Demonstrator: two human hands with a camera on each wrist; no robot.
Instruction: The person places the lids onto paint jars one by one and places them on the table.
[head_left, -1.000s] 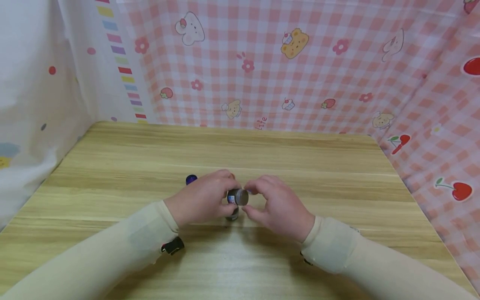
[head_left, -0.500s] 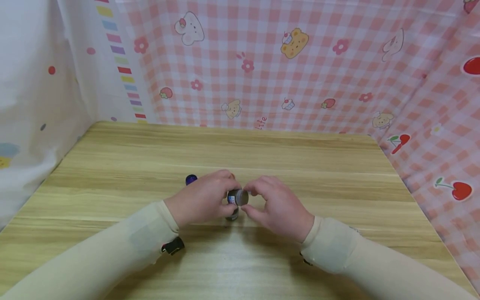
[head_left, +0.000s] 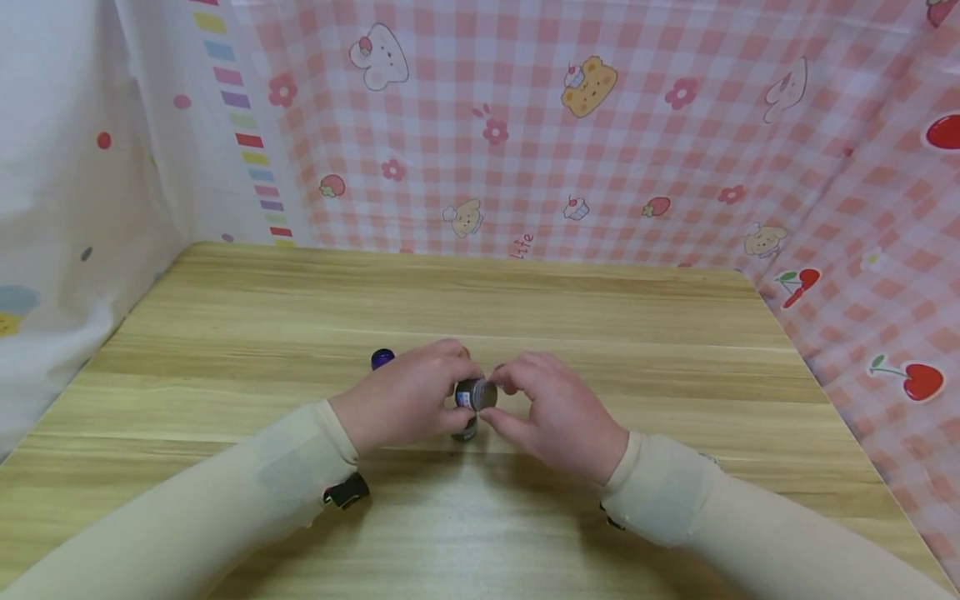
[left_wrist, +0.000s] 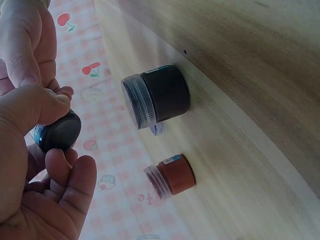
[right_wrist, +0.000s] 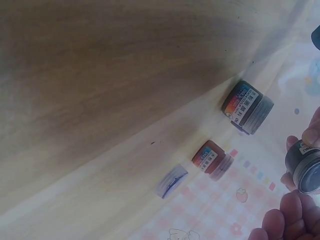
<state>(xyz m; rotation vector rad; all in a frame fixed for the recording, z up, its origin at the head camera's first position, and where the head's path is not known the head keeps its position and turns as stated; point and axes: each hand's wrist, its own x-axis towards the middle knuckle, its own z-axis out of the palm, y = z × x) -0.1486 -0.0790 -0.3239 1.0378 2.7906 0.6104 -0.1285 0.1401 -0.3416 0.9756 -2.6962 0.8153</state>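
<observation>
My left hand (head_left: 416, 392) holds a small dark paint jar (head_left: 466, 395) tilted on its side, thumb and fingers round its body, its ridged round end facing right. In the right wrist view that end shows as a clear ridged rim with a grey face (right_wrist: 311, 176). My right hand (head_left: 562, 412) has thumb and index finger at either side of this lid end, fingertips at its edge. Another dark paint jar (left_wrist: 170, 92) with a clear ridged lid stands on the table just below the held one. Behind the hands is a red-brown paint jar (left_wrist: 179, 176).
A clear lid with a purple streak (right_wrist: 171, 181) lies near the red-brown jar. A dark purple round-topped object (head_left: 382, 358) shows beyond the left hand. The wooden table (head_left: 600, 308) ends at a pink checked cloth (head_left: 525, 108) at the back and right, and white cloth (head_left: 67, 183) on the left.
My right thumb and fingertips have shifted slightly at the lid end of the jar. The left hand and the held jar have stayed nearly still.
</observation>
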